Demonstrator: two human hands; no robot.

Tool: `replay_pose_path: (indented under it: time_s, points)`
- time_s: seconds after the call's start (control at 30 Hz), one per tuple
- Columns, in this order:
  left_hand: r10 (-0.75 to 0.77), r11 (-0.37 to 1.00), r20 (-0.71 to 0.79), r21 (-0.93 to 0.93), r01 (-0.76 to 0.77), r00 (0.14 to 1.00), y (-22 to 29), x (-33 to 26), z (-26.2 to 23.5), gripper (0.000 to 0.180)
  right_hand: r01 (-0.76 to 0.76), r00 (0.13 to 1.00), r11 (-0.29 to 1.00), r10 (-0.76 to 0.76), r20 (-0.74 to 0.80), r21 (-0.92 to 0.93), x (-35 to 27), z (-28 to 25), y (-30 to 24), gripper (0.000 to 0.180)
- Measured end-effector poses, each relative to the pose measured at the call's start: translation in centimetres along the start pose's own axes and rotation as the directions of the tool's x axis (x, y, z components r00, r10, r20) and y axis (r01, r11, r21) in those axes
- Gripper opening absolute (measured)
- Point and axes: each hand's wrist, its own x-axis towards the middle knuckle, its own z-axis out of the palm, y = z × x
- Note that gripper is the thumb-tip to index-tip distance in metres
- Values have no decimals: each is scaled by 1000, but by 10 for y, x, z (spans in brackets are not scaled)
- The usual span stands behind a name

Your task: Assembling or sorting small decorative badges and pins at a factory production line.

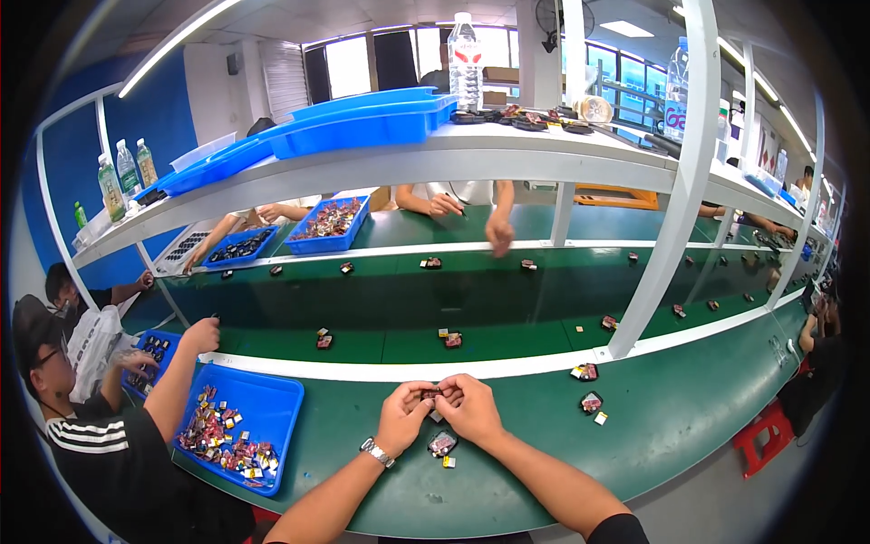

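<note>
Fingers of left hand and right hand close together, clamped from either side on small dark part, over green desk, near white rail along its far side. Mostly covered by fingertips; cannot tell its exact shape, nor whether touching desk. Silver wristwatch on left wrist.

Just nearer than the hands, between the forearms, black-edged module lying on desk, with white-and-yellow piece beside it. To the right, near the rail, two more modules well apart from the hands, with loose pale piece just beside the nearer one.

To the left, blue bin full of small red, white and yellow parts. Farther left, co-worker in dark striped sleeve, with hand reaching out beyond the bin. Beyond the rail, dark green belt dotted with spaced modules; on its far side, another co-worker's hands. Above, white shelf bearing blue trays and clear bottle.
</note>
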Motion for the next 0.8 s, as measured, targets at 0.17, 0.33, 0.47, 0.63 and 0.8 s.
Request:
replay_pose_path:
  time_s: [0.17,0.33,0.47,0.63,0.8]
  points:
    - [9,1000,22,-23,-8,1000,-3,2,-1,23,26,999,999,-28,44,37,-2,-5,-1,18]
    - [19,999,8,-47,-19,1000,2,0,-2,29,0,997,998,-5,73,66,5,-4,4,17]
    - [30,997,-13,-68,-31,999,3,7,-6,35,-135,971,974,167,-173,181,60,-40,70,22]
    - [-1,1000,-57,19,2,998,-3,14,-17,23,-349,879,901,219,-424,-257,103,-99,87,24]
    - [15,998,-52,56,-12,999,-7,13,-21,17,-9,797,637,-461,-390,-771,112,-74,79,31]
